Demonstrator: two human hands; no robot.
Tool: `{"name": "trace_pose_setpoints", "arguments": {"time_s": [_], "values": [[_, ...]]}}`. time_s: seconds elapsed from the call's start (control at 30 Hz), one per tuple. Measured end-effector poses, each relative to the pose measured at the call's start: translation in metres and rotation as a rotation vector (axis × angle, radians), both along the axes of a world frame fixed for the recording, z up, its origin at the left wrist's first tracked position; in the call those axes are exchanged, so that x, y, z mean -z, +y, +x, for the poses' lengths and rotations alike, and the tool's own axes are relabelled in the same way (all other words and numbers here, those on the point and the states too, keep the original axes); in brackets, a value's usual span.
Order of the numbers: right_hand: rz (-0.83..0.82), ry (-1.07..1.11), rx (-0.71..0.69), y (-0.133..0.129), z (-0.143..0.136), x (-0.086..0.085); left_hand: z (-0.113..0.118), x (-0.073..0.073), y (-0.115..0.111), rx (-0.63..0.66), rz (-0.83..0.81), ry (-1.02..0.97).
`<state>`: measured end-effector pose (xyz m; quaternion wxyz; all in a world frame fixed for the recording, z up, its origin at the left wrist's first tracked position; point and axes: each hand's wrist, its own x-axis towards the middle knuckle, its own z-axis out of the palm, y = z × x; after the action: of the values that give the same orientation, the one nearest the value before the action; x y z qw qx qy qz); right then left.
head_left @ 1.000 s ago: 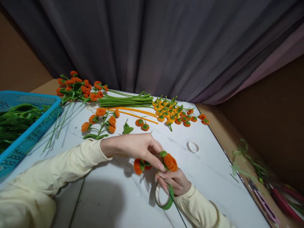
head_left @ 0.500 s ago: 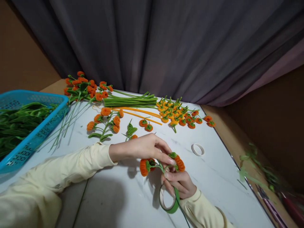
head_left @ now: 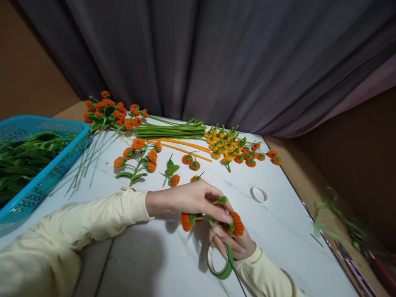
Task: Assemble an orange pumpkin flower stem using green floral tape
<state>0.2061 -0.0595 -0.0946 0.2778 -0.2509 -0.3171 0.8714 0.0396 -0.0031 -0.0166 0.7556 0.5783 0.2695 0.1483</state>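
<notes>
My left hand (head_left: 198,201) reaches in from the left with its fingers closed at an orange pipe-cleaner flower (head_left: 236,225) with a green base. Below it, my right hand (head_left: 236,242) pinches the thin green stem where the flowers join. A roll of green floral tape (head_left: 229,264) hangs at the right hand's fingers. Another orange flower (head_left: 186,222) on the same stem sticks out to the left, under the left hand. The fingertips hide part of the join. A dark wire stem (head_left: 239,280) runs down past the tape roll.
A blue basket (head_left: 46,181) of green leaves stands at left. Across the back lie orange flowers (head_left: 119,115), green stems (head_left: 170,131) and yellow flowers (head_left: 224,144). A finished-looking flower spray (head_left: 136,165) lies nearer. A white ring (head_left: 259,194) sits at right; scraps and tools lie beyond the table edge.
My left fingers have shifted slightly, and the flower between the hands has tipped down and right. A small green leaf tip now stands apart above it. My right hand has hardly moved.
</notes>
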Motion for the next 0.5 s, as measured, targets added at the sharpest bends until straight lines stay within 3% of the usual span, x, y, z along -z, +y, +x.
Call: {"name": "trace_pose_setpoints", "arguments": {"time_s": [0.23,0.37,0.5], "values": [[-0.004,0.040,0.003,0.002,-0.002,-0.006,0.002,-0.002,-0.002,0.001,-0.124,-0.028],[0.011,-0.020,0.032,0.003,-0.001,-0.009,-0.002,-0.006,0.007,0.012,-0.027,0.001],[-0.033,0.010,0.022,0.005,0.002,-0.013,-0.014,-0.009,0.021,0.067,0.096,0.171]]}}
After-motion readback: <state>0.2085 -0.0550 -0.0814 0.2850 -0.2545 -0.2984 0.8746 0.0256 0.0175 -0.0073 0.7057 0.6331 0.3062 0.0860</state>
